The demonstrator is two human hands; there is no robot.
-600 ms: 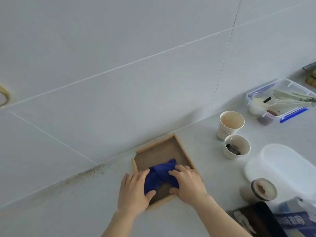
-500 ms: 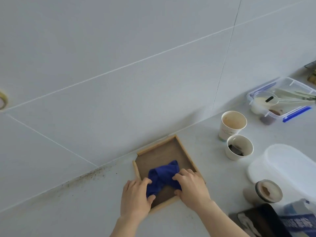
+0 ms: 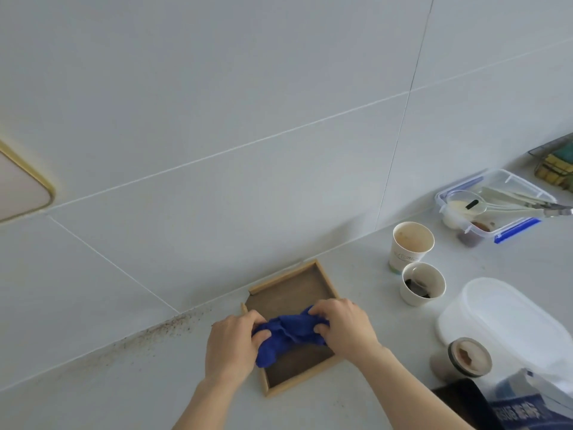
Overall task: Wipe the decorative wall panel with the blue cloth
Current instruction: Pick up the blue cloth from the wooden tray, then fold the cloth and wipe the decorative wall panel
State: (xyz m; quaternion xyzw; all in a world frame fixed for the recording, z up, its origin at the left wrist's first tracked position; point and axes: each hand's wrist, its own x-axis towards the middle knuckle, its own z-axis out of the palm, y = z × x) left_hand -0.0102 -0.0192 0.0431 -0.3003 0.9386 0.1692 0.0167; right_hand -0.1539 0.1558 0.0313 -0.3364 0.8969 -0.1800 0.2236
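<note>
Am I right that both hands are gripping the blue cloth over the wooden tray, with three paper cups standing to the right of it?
Not quite: the head view shows two paper cups to the right, not three. The rest holds: the left hand and right hand both grip the blue cloth over the wooden tray.

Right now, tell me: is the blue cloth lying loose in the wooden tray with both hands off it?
No, the blue cloth is bunched between the left hand and right hand, both gripping it over the wooden tray.
</note>
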